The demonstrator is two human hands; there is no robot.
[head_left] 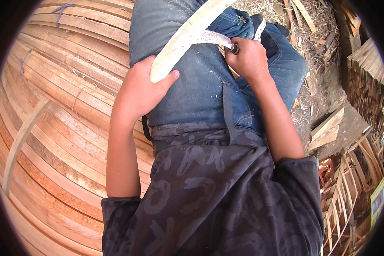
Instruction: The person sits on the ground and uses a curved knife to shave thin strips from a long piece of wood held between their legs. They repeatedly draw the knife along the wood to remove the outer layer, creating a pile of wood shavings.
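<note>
My left hand (138,91) is wrapped round the near end of a pale wooden strip (179,47), thumb lying along its edge. The strip slants away to the upper right across my thigh and runs out of view at the top. In my right hand (248,59) is a curved knife (211,37), gripped by its dark handle. Its whitish, stained blade reaches left and lies against the strip, so its tip is hard to make out. Both hands are above my lap, over blue jeans (192,89).
Long stacked wooden boards (68,141) fill the left side, some tied with blue string, with a thin bent strip (23,136) across them. Wood shavings (324,51) litter the ground at upper right. A stack of cut wood (367,81) and offcuts (327,128) lie at the right.
</note>
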